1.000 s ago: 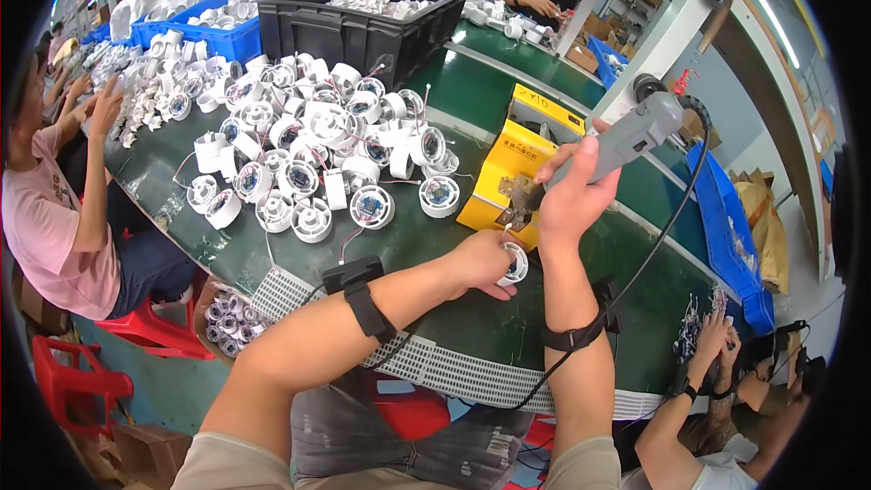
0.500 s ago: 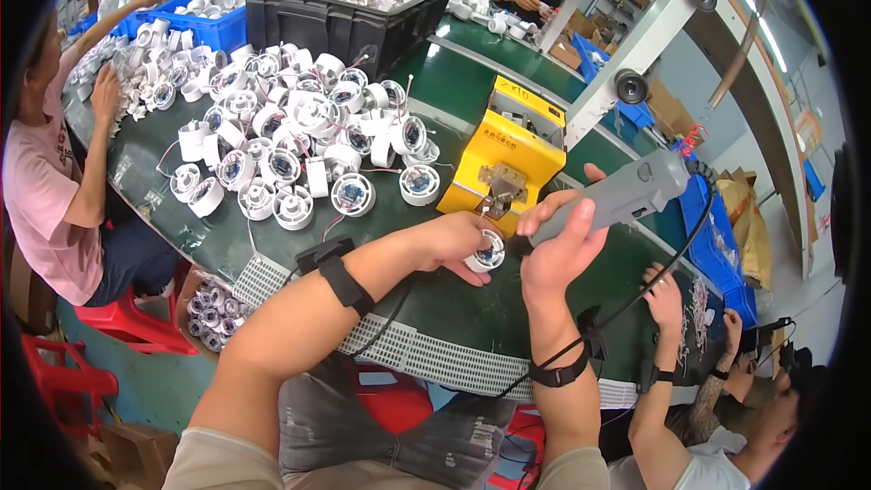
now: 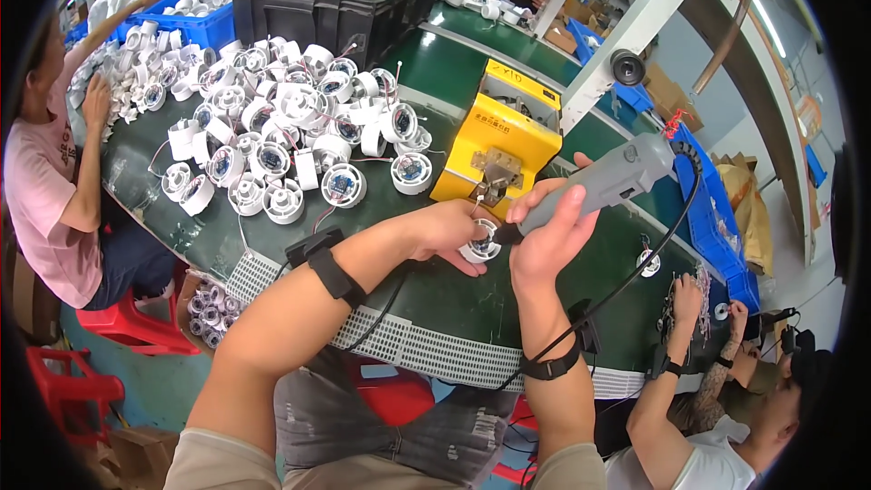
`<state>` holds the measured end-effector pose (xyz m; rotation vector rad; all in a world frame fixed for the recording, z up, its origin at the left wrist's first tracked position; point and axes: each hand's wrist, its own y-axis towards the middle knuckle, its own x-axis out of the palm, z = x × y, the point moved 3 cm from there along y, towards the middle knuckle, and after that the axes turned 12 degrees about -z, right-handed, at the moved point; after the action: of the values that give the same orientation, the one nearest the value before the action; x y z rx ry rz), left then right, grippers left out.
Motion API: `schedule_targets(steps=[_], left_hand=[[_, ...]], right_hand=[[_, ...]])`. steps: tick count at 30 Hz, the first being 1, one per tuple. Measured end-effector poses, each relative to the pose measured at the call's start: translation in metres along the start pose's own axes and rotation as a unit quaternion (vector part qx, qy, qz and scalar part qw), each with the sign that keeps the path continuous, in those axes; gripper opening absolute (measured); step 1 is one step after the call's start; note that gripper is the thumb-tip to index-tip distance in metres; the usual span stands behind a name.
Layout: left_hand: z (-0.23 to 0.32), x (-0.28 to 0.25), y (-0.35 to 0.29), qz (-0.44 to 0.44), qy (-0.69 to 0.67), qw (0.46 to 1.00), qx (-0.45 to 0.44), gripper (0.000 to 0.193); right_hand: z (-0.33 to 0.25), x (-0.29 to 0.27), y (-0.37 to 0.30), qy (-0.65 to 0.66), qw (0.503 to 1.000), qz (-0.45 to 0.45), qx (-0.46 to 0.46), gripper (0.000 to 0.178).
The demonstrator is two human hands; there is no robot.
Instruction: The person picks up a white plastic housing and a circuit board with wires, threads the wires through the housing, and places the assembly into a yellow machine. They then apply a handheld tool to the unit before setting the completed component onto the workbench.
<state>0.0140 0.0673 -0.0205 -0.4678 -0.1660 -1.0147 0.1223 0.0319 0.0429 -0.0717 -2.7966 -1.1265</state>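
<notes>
My left hand (image 3: 446,234) is closed on a round white plastic housing (image 3: 488,251), holding it low over the green table in front of the yellow machine. Inside the housing, the details are partly covered by my fingers. A grey electric screwdriver (image 3: 603,180) with a black cable is gripped in my right hand (image 3: 550,238). Its dark nose reaches the housing's right side; whether the bit touches a screw is too small to tell. Metal fittings sit on the front of the yellow machine (image 3: 485,141), just beyond my left hand.
A heap of white housings (image 3: 295,104) with circuit boards and wires covers the table's left. Behind stand a black crate (image 3: 290,14) and a blue bin (image 3: 213,29). One housing (image 3: 648,262) lies at right, near a co-worker's hand (image 3: 687,299). A perforated strip (image 3: 435,351) lines the near edge.
The screwdriver's nose has come over to the housing in my left hand. At right, a co-worker's hand has drawn back, and a white housing now shows on the table. The view has shifted slightly.
</notes>
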Motion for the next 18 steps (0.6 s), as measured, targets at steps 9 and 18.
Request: schedule_targets(steps=[9, 18], left_hand=[[0.001, 0.001, -0.001, 0.008, 0.002, 1.0, -0.001, 0.034], [0.0, 0.001, 0.0, 0.027, 0.004, 1.0, 0.002, 0.031]], right_hand=[[0.005, 0.001, -0.003, -0.02, 1.0, -0.021, -0.002, 0.044], [0.011, 0.001, -0.004, 0.015, 0.999, -0.049, 0.01, 0.044]])
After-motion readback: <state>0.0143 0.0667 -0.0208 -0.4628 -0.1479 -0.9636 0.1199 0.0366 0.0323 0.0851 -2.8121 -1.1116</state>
